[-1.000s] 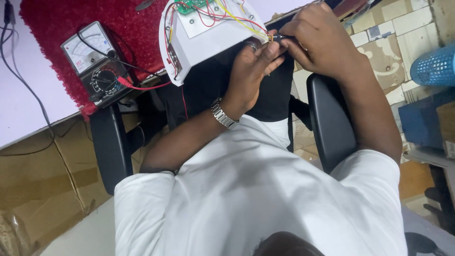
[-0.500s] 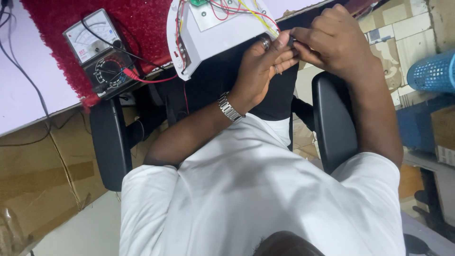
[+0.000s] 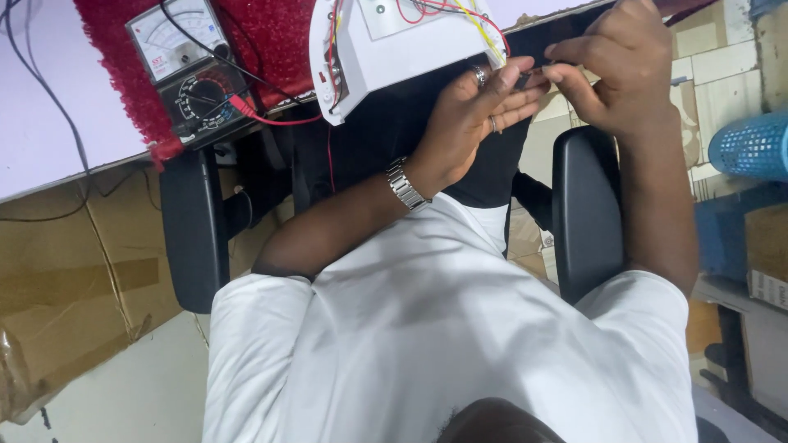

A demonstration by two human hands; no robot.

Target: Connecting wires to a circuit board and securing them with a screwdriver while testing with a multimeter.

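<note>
hands (image 3: pixel 542 78) pinching wire ends beside white box (image 3: pixel 394 45)

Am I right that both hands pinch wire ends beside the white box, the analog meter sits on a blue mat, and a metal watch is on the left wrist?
Not quite: the head view shows the analog meter on a red mat, not blue. The left hand and right hand do meet at the wire ends beside the white box; the metal watch is on the left wrist.

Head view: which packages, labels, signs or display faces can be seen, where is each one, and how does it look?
Analog meter: upper left on the red mat; black body, pale dial face, round selector knob.
Small red label: on the dial face, lower left.
Cardboard box: left, under the table edge; brown, taped.
Second cardboard box: right edge; brown, pale label.
</note>
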